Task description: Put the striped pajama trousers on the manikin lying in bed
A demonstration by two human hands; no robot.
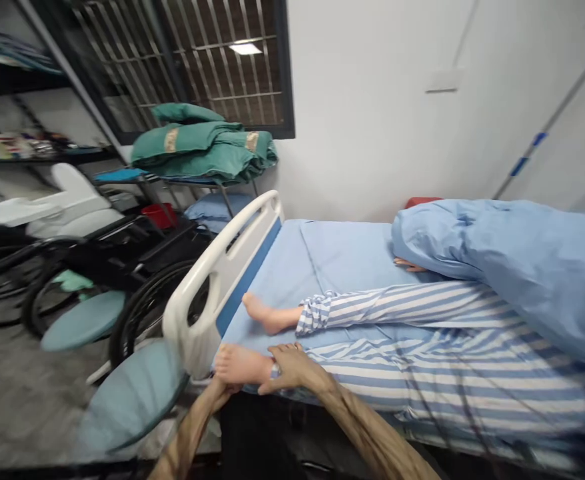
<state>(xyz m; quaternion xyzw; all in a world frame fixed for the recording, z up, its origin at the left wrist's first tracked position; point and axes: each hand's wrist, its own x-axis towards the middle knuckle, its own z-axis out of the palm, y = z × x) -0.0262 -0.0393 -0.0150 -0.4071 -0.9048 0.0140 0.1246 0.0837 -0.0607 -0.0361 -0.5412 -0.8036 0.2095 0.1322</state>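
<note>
Forearms (365, 417), left hand (224, 392) under foot (244, 365), right hand (295, 371) around ankle (266, 371) — labels (171, 139) unreadable

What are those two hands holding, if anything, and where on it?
The nearer leg: the right hand clasps it around the ankle. The left hand is beneath the foot, its fingers mostly hidden, so its grip can't be told.
</note>
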